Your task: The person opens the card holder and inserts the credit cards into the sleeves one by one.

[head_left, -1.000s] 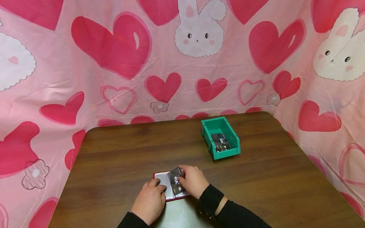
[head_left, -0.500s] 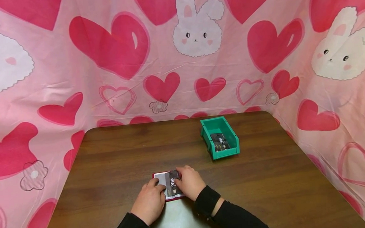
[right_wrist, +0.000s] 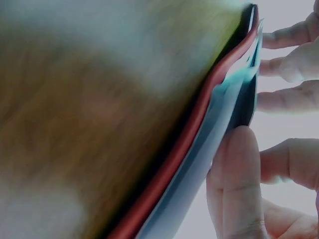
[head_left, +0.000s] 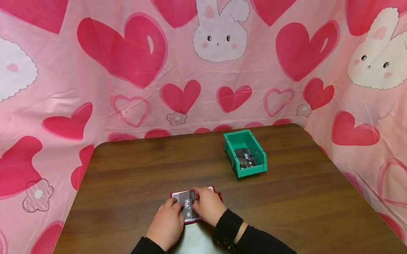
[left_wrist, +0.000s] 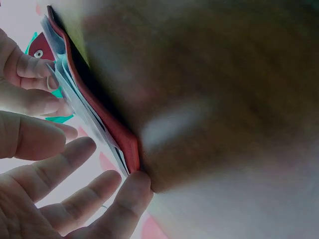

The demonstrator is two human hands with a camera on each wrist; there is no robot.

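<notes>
A red card holder (head_left: 221,197) lies spread open on the table, its clear sleeves showing in both wrist views. Over its left page lies a black card marked "Vip" (head_left: 186,201). My right hand (head_left: 209,206) pinches this card near its right edge; in the right wrist view the dark card (right_wrist: 245,104) stands close to the thumb, beside the sleeve. My left hand (head_left: 167,223) rests with loosely extended fingers on the left part of the holder. In the left wrist view one fingertip touches the red cover (left_wrist: 130,149). The fingers partly hide the card's edges.
A green bin (head_left: 252,172) stands farther back, right of the hands, with black "Vip" cards (head_left: 245,157) in it. The brown wooden table (head_left: 130,173) ends at a pink curtain (head_left: 187,74) printed with hearts and rabbits.
The black card has straightened and moved left across the holder, with my right hand following it. More of the holder's right side shows. The left hand stays in place.
</notes>
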